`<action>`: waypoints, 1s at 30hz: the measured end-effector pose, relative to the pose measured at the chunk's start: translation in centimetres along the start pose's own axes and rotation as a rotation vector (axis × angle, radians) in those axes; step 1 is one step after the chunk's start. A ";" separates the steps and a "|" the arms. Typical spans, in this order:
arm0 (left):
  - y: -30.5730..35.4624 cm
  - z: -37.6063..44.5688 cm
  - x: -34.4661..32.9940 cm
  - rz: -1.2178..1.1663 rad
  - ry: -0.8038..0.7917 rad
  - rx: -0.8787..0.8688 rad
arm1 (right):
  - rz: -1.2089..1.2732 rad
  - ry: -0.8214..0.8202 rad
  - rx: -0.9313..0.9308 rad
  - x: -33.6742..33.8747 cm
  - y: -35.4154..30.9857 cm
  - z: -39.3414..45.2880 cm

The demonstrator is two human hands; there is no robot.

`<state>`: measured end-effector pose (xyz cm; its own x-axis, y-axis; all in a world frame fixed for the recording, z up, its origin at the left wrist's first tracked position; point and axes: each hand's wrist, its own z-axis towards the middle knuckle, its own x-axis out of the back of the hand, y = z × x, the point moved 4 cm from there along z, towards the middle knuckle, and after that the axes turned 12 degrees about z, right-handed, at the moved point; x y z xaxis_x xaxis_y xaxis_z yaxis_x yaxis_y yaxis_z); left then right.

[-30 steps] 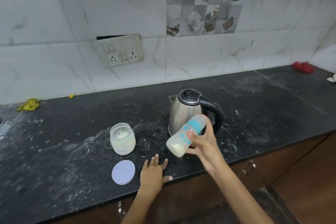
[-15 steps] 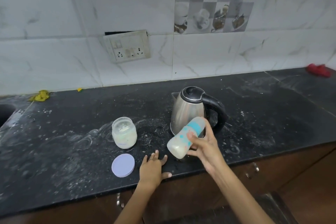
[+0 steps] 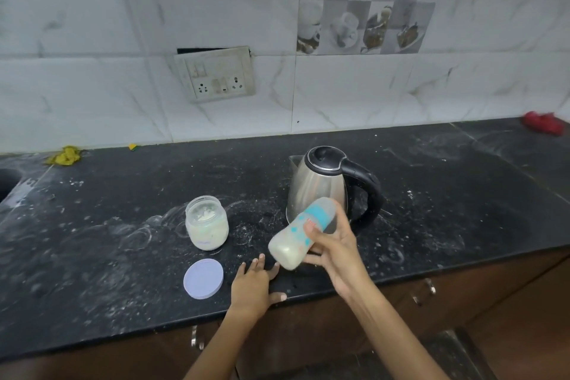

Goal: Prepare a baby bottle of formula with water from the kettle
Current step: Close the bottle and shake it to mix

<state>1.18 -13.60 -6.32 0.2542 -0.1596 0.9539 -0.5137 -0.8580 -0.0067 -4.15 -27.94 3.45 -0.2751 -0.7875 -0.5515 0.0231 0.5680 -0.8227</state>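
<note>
My right hand (image 3: 334,251) grips a baby bottle (image 3: 297,236) with blue markings, tilted steeply in the air above the counter, its base down-left and holding milky liquid. Behind it a steel kettle (image 3: 317,185) with a black lid and handle stands upright on the black counter (image 3: 108,256). To the left an open jar of white formula powder (image 3: 206,224) stands, and its lilac lid (image 3: 203,278) lies flat in front of it. Flat on the counter near the front edge rests my left hand (image 3: 254,287), fingers spread, holding nothing.
White powder is smeared over the counter. A yellow cloth (image 3: 64,156) lies at the back left beside a sink edge (image 3: 6,182). A red cloth (image 3: 544,123) sits at the far right. A socket panel (image 3: 216,77) hangs on the tiled wall. Wooden drawers run below the counter.
The bottle stays tilted in my right hand with only slight motion. My left hand rests in the same spot. The camera view has shifted a little.
</note>
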 end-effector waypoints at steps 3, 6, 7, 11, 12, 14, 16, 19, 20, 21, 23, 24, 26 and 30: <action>0.0 0.0 -0.2 -0.016 -0.001 0.011 | -0.065 -0.015 -0.037 -0.3 0.1 0.1; -0.2 0.1 -0.3 -0.023 0.008 0.015 | -0.089 -0.039 -0.046 -0.2 0.3 0.0; -0.2 0.2 -0.3 -0.016 0.011 0.004 | -0.064 -0.004 -0.006 0.2 -0.1 0.2; -0.2 0.1 -0.3 0.006 -0.009 0.007 | -0.178 -0.064 -0.051 -0.2 0.0 -0.3; -0.2 0.1 -0.4 0.010 -0.012 0.011 | -0.194 -0.092 -0.060 -0.4 0.0 -0.5; -0.2 0.2 -0.4 0.005 -0.014 -0.001 | -0.125 -0.037 0.002 0.0 -0.9 0.0; -0.1 0.2 -0.4 -0.003 -0.024 -0.013 | -0.085 0.029 0.064 0.7 -1.7 0.4; -0.2 0.1 -0.3 -0.012 -0.011 0.003 | -0.226 -0.094 -0.046 -0.3 -0.9 -0.4; -0.2 0.1 -0.3 -0.009 -0.010 0.004 | -0.238 -0.117 -0.060 -0.5 -0.8 -0.6; -0.2 0.1 -0.3 -0.005 -0.009 0.000 | -0.207 -0.094 -0.038 -0.4 -1.0 -0.4; -0.1 0.1 -0.1 -0.002 -0.008 -0.007 | -0.095 0.021 0.048 0.3 -1.7 0.1; -0.1 0.0 -0.1 -0.006 -0.007 -0.002 | -0.086 0.042 0.052 0.3 -1.7 0.1; -0.2 -0.2 -0.2 -0.004 -0.007 0.009 | -0.191 -0.036 -0.022 -0.5 -0.8 -0.5; -0.2 -0.1 -0.1 0.002 0.001 0.006 | -0.134 0.001 0.006 -0.5 -1.1 -0.4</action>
<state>1.20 -13.36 -6.37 0.2527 -0.1607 0.9541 -0.5096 -0.8604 -0.0099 -4.48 -28.13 4.71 -0.2771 -0.8558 -0.4368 -0.0082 0.4567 -0.8896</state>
